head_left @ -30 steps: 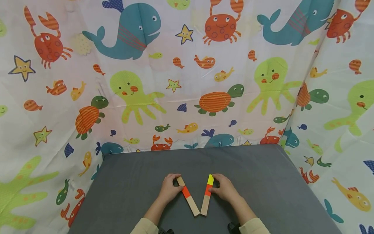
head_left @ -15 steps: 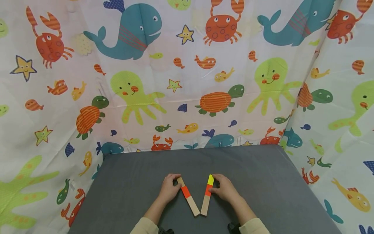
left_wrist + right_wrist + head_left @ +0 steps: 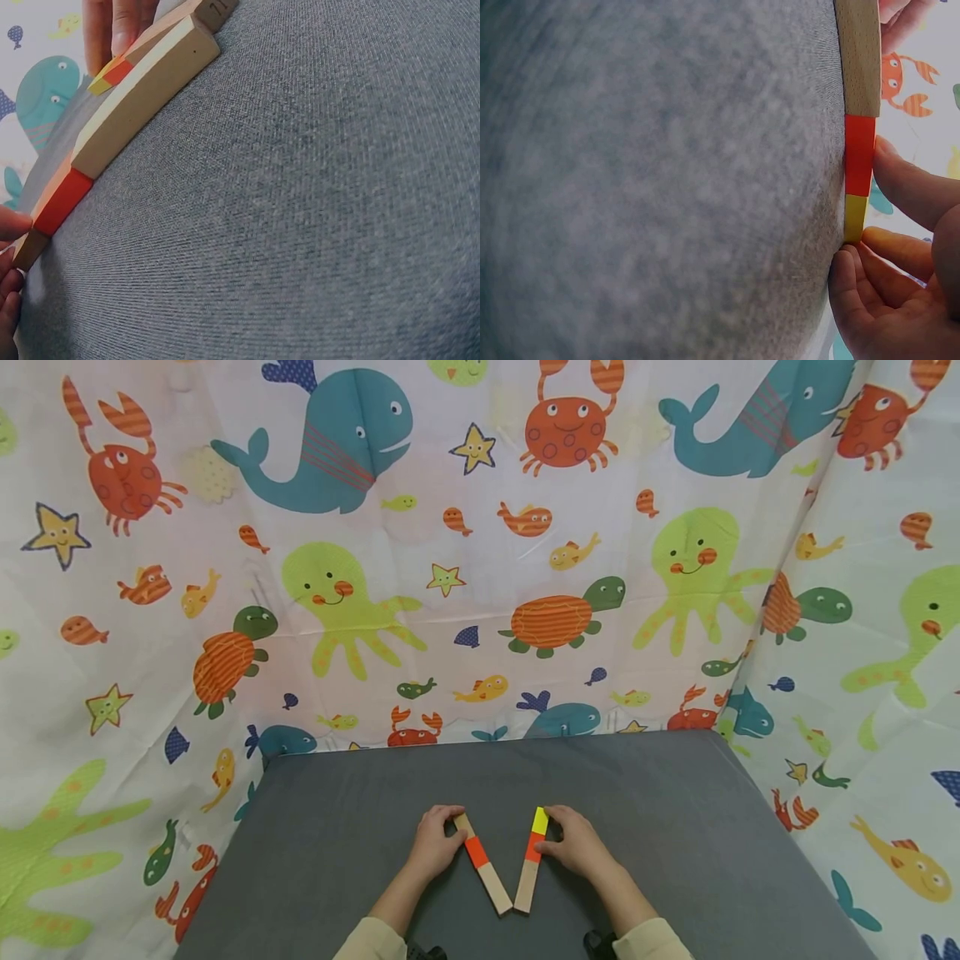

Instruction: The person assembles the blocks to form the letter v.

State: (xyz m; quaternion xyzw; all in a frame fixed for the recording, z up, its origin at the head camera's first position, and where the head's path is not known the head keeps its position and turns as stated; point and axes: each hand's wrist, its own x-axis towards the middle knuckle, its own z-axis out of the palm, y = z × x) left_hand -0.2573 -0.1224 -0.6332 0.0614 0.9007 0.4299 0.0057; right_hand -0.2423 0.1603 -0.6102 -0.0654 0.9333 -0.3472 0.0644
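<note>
Grey table (image 3: 337, 827), V of sticks; right hand (image 3: 576, 842) pinching yellow-tipped stick (image 3: 531, 860), left hand (image 3: 433, 842) seemingly gripping red-banded stick (image 3: 482, 862), clearer up close.

The only legible marking is on the near end face of the wooden stick with yellow and orange bands (image 3: 212, 9), seen in the left wrist view: dark stamped characters that begin with "7", the rest cut off by the frame edge. No text, brand or number is readable on the other wooden stick (image 3: 135, 97), the grey table cover (image 3: 675, 827) or the sea-animal curtain (image 3: 480, 568).
</note>
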